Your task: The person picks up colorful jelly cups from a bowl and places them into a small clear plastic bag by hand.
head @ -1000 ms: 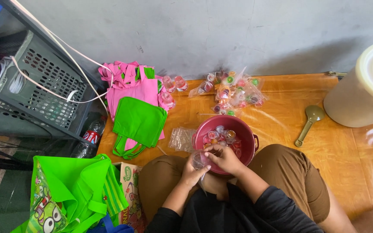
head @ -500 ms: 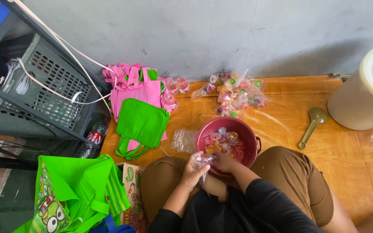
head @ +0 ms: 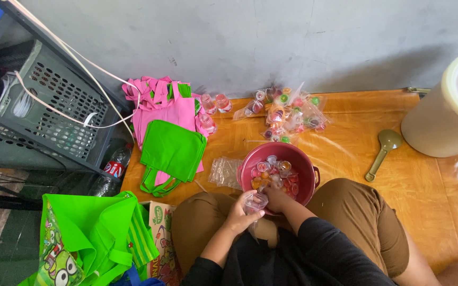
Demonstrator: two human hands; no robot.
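A person is sitting cross-legged on an orange floor mat [head: 345, 137] that is lying against a grey wall [head: 271, 42]. At the far right a big cream bucket [head: 446, 114] with a lid is standing on the mat, and at the far left a grey plastic crate [head: 54, 111] is sitting in a dark rack. At the near left a heap of green bags [head: 91, 238] with a cartoon print is lying, and further away a flat green bag [head: 170, 153] is resting on a pile of pink bags [head: 160, 103].

In the middle, just in front of the person's knees, a dark red bowl [head: 247, 164] is standing, and it is holding many small jelly cups [head: 274, 172] in mixed colours. The bowl is looking still well filled.

Beyond the bowl, near the wall, several filled packets [head: 290, 114] of cups are lying together, so I judge that a part of the packing is done, while the cups in the bowl are still waiting. Between the bowl and the green bag, a stack of empty clear bags [head: 223, 170] is lying. To the right of the bowl a green scoop [head: 382, 151] is lying alone.

The left hand [head: 239, 214] is closing its fingers around a small clear bag [head: 255, 201] at the near edge of the bowl. The right hand [head: 276, 200] is touching the same bag with bent fingers; whether it is gripping a cup I cannot tell.
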